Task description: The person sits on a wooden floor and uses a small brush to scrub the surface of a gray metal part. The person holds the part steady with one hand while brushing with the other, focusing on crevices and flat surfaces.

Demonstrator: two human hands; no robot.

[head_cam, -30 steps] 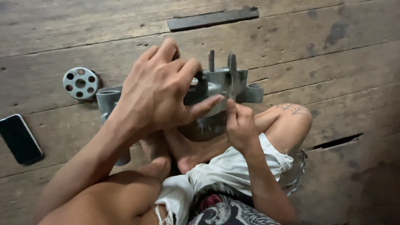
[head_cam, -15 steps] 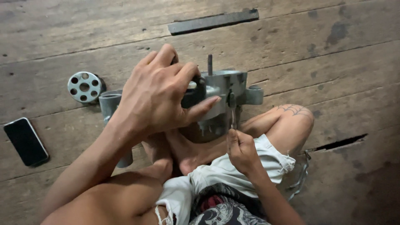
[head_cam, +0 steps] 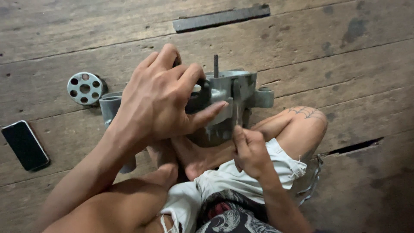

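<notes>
We sit on the wooden floor (head_cam: 353,64) with the grey metal casting (head_cam: 230,101) standing between our legs, propped against our bare foot (head_cam: 202,157), near the middle of the boards. Our left hand (head_cam: 161,101) lies over the left side of the casting; its fingers (head_cam: 172,58) are spread wide and curved over the top, and the thumb presses on the front face, so it holds the casting steady and does not close fully around it. Our right hand (head_cam: 250,151) is just below the front of the casting, with the fingers pinched tightly on a thin metal pin (head_cam: 237,117) that points up along the casting; we cannot tell if the pin already sits in a hole. One stud (head_cam: 215,65) stands upright on top of the casting. On the floor to the left lie a round disc with holes (head_cam: 85,88) and, nearer the left edge, a dark phone (head_cam: 25,145); a flat metal bar (head_cam: 222,17) lies toward the far edge. We judge that the casting can tip or slide, because it rests only on a foot and under an open palm. If the right hand pushes hard, the thin pin may slip from the pinch, bend, or fall into the gap in the boards (head_cam: 351,146) at the right. The sharp edges are also close to our thumb and foot.
</notes>
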